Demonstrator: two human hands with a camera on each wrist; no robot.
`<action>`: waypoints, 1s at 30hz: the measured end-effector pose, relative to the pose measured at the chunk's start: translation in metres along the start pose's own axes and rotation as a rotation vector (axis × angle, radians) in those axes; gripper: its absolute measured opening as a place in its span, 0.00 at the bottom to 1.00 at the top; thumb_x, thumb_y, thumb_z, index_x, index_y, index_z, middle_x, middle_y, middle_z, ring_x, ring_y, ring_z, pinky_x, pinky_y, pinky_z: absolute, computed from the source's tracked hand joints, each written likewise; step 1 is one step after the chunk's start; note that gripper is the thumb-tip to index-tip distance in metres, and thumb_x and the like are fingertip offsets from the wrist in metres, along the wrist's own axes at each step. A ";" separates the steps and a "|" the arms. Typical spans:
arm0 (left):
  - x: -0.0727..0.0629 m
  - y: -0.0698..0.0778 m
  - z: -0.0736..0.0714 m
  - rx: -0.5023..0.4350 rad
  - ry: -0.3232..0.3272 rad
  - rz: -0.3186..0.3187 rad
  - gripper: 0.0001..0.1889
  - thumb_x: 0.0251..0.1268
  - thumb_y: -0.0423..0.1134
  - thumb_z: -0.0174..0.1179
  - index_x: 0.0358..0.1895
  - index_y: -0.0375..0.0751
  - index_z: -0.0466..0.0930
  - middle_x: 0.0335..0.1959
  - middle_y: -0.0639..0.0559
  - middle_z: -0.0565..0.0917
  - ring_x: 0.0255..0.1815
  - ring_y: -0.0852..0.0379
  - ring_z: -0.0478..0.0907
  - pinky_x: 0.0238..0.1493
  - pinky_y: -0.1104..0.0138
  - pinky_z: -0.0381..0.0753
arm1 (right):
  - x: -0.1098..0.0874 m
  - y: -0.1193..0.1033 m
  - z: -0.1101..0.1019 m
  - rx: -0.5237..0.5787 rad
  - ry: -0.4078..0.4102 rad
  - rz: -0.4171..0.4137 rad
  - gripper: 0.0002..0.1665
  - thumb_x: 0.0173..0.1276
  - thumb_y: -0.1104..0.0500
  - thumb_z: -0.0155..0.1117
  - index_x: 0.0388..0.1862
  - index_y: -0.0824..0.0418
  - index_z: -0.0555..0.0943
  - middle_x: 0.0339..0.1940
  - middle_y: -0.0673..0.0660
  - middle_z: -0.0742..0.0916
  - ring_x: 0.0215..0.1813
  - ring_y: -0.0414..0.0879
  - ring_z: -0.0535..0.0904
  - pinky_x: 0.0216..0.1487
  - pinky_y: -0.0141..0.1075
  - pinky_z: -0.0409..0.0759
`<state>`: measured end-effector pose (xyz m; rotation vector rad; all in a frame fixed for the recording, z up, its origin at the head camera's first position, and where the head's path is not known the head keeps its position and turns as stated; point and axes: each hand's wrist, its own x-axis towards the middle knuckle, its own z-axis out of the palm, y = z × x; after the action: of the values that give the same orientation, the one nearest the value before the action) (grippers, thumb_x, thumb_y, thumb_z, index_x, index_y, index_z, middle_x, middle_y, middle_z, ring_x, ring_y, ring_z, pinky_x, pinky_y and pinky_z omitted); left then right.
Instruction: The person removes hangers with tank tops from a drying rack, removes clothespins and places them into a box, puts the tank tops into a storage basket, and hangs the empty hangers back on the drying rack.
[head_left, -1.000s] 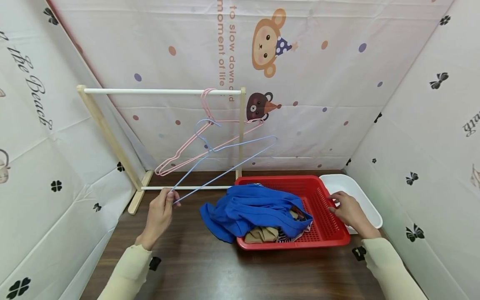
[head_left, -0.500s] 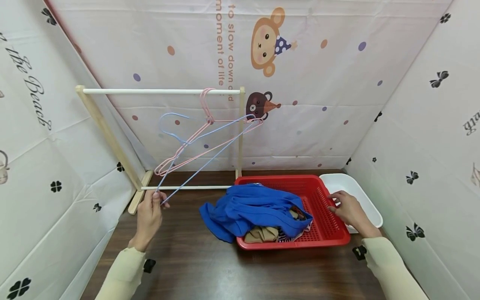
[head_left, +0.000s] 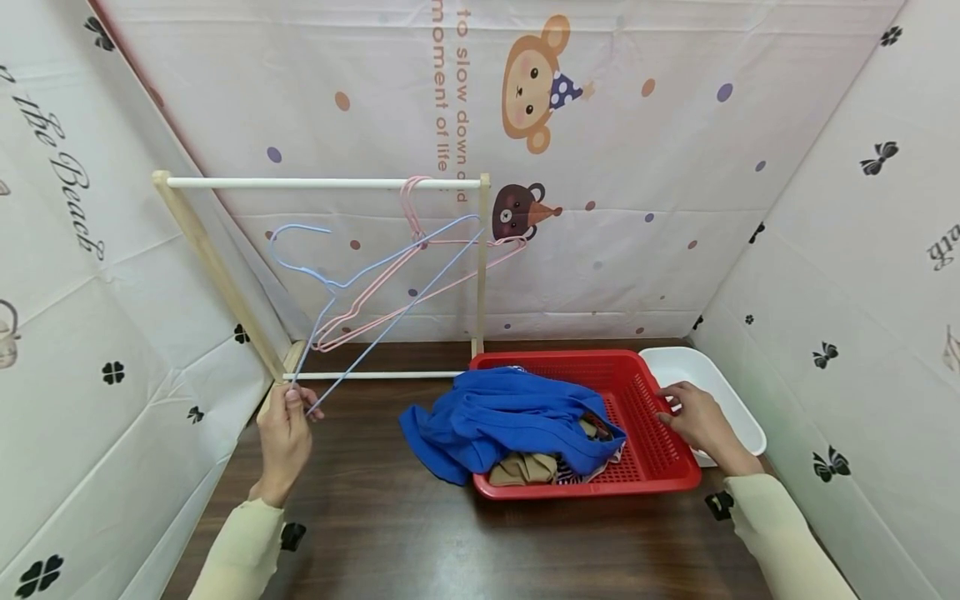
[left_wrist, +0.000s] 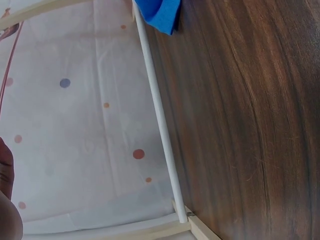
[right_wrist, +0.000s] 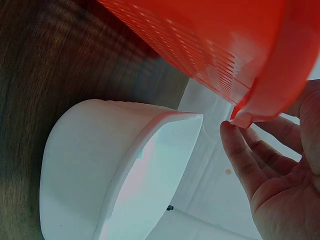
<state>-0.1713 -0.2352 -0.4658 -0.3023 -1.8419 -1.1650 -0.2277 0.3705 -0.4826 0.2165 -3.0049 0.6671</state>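
Note:
My left hand [head_left: 283,437] pinches a light blue clothes hanger [head_left: 382,329] by one lower corner. The hanger tilts up to the right, its hook at the upper left, in front of the rack. Only a sliver of the left hand [left_wrist: 6,200] shows at the edge of the left wrist view, and the hanger is out of that view. My right hand [head_left: 697,421] holds the right rim of a red plastic basket [head_left: 570,492]; in the right wrist view its fingers [right_wrist: 237,150] curl under the lip. A blue garment [head_left: 517,421] lies in the basket, spilling over its left side.
A rack with a white top bar [head_left: 300,183] and wooden posts [head_left: 217,267] stands at the back left. Pink hangers [head_left: 367,300] hang from its bar. A white tub [head_left: 738,408] stands right of the basket. Tan cloth [head_left: 525,469] shows beneath the blue garment.
My left hand has moved left and slightly down with the blue hanger, whose hook has swung left, away from the pink hangers. The right hand and the basket stay in place.

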 end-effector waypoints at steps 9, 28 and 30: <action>-0.006 -0.030 -0.004 0.096 0.026 -0.031 0.14 0.78 0.28 0.41 0.36 0.20 0.71 0.24 0.38 0.78 0.20 0.76 0.74 0.24 0.81 0.73 | -0.002 -0.002 0.000 0.017 -0.014 0.025 0.24 0.58 0.64 0.72 0.53 0.71 0.80 0.49 0.71 0.81 0.41 0.59 0.84 0.33 0.45 0.85; 0.032 -0.015 0.015 0.187 0.019 0.130 0.12 0.75 0.33 0.50 0.37 0.27 0.78 0.24 0.42 0.79 0.25 0.68 0.73 0.32 0.79 0.68 | -0.001 0.001 0.001 0.014 -0.014 0.030 0.24 0.57 0.64 0.73 0.53 0.71 0.80 0.50 0.71 0.81 0.42 0.59 0.83 0.33 0.45 0.86; 0.037 -0.012 0.017 0.195 0.018 0.144 0.13 0.76 0.34 0.49 0.36 0.28 0.78 0.23 0.42 0.79 0.26 0.70 0.71 0.31 0.75 0.67 | -0.001 0.001 0.001 0.017 -0.014 0.034 0.24 0.58 0.64 0.72 0.53 0.71 0.80 0.50 0.71 0.81 0.42 0.59 0.84 0.33 0.44 0.86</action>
<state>-0.2090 -0.2367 -0.4461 -0.3066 -1.8687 -0.8808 -0.2272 0.3708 -0.4841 0.1723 -3.0235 0.6976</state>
